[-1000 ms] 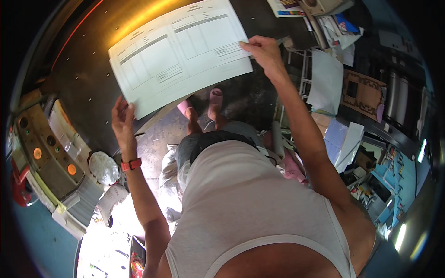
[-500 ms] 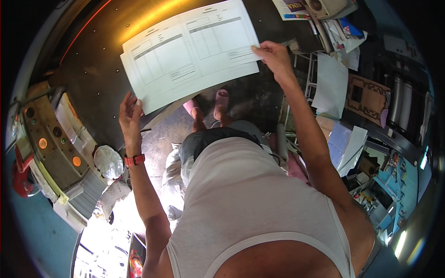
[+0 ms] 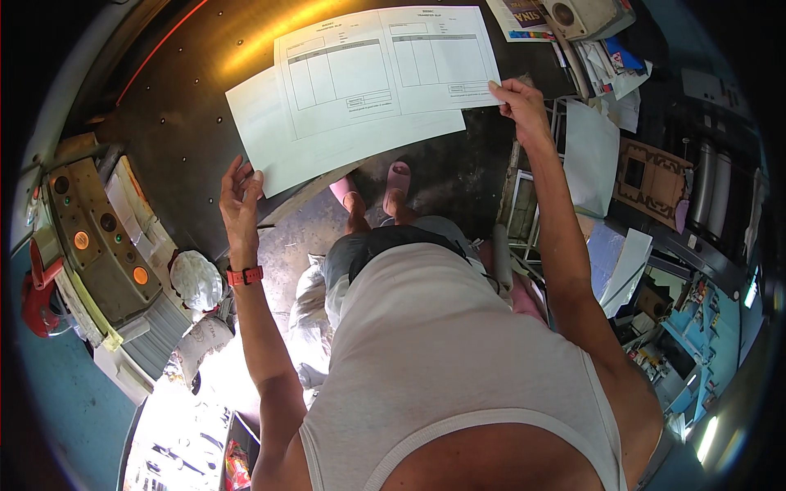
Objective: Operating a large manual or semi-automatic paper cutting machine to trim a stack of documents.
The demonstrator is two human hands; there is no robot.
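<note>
My right hand (image 3: 514,105) pinches the right edge of a printed form sheet (image 3: 434,61) with two ruled tables side by side. My left hand (image 3: 244,190), with a red band on its wrist, holds the lower left corner of a mostly blank white sheet (image 3: 286,151) that lies under the printed one and shows along its left and bottom. The two sheets overlap and are out of line. Both are held over a dark metal surface (image 3: 164,155) dotted with small holes and lit yellow along its far part.
A control panel (image 3: 102,237) with round buttons stands at left, beside a white round bundle (image 3: 196,282). A speaker (image 3: 573,18) and piled papers (image 3: 622,69) are at upper right; white sheets (image 3: 589,164) and a machine with rollers (image 3: 708,188) at right. My feet in pink slippers (image 3: 399,172) show below.
My right hand has moved right with the printed sheet, which has slid over the blank one, baring more of that sheet's left side. My left hand has moved slightly right and up.
</note>
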